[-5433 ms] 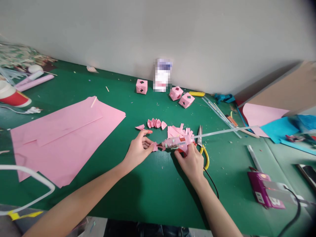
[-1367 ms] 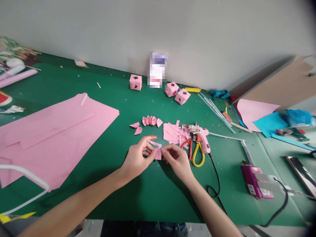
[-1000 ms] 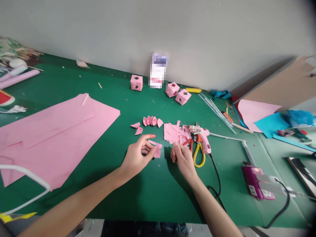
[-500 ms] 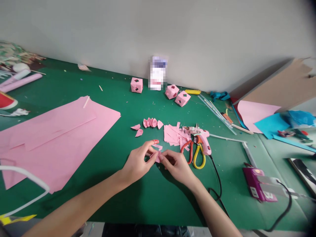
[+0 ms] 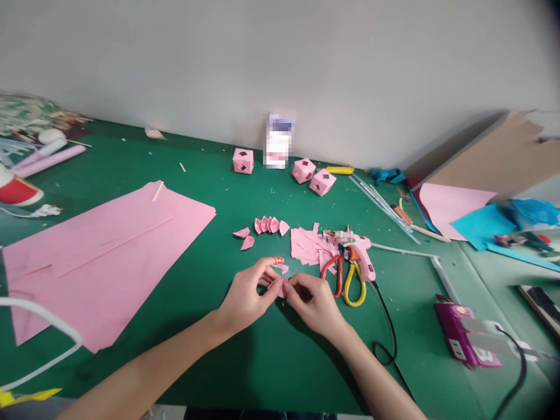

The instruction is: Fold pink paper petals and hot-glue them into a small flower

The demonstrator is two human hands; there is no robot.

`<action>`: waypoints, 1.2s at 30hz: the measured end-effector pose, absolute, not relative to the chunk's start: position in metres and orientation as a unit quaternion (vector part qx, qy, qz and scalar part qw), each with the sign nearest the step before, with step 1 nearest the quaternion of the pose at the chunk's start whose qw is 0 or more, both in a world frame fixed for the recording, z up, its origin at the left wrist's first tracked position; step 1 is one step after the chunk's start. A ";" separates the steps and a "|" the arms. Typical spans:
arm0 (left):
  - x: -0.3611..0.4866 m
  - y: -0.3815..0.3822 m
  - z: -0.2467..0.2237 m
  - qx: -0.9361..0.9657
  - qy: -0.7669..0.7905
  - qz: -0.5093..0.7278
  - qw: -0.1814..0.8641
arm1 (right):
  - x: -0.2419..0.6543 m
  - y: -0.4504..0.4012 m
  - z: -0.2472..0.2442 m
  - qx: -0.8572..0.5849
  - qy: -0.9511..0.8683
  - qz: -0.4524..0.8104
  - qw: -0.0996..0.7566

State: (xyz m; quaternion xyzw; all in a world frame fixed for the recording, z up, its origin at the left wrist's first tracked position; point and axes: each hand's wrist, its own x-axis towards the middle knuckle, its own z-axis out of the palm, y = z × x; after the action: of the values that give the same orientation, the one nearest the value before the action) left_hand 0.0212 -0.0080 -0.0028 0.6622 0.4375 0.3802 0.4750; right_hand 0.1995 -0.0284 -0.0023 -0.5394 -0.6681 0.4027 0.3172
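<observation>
Between the fingertips of both hands is a small piece of pink paper, partly hidden by the fingers. My left hand pinches it from the left, and a red covering shows on one raised finger. From the right, my right hand pinches the same piece with thumb and forefinger. Just beyond the hands lies a loose pink strip. Farther off are a row of folded pink pieces and two single folded pieces. A pile of pink paper strips lies beyond my right hand.
Pliers with red and yellow handles and a pink glue gun lie right of the strips. Large pink sheets cover the left. Pink paper cubes stand near the wall. A purple power strip sits at right.
The view has tilted slightly, so the table appears a little lower in the picture. Both hands keep their pinch on the pink paper, with only slight finger movement.
</observation>
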 end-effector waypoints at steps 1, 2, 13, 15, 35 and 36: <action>0.021 -0.007 -0.003 0.655 0.446 0.387 0.471 | 0.200 -0.028 -0.001 -0.544 -0.658 0.405 0.327; 0.020 -0.006 -0.003 0.649 0.454 0.393 0.467 | 0.201 -0.028 0.000 -0.546 -0.646 0.409 0.342; 0.017 0.000 -0.003 0.623 0.482 0.402 0.466 | 0.208 -0.024 -0.007 -0.526 -0.561 0.466 0.437; 0.017 0.000 -0.003 0.621 0.483 0.404 0.466 | 0.208 -0.024 -0.008 -0.529 -0.555 0.469 0.438; 0.017 0.000 -0.008 0.629 0.476 0.412 0.457 | 0.211 -0.024 -0.016 -0.547 -0.558 0.474 0.407; 0.017 0.000 -0.008 0.629 0.475 0.412 0.456 | 0.211 -0.024 -0.017 -0.551 -0.565 0.465 0.402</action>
State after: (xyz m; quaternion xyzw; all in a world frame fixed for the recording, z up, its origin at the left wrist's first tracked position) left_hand 0.0171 0.0005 -0.0081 0.6293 0.4751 0.4124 0.4563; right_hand 0.2107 -0.0241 -0.0165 -0.5507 -0.5649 0.4649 0.4019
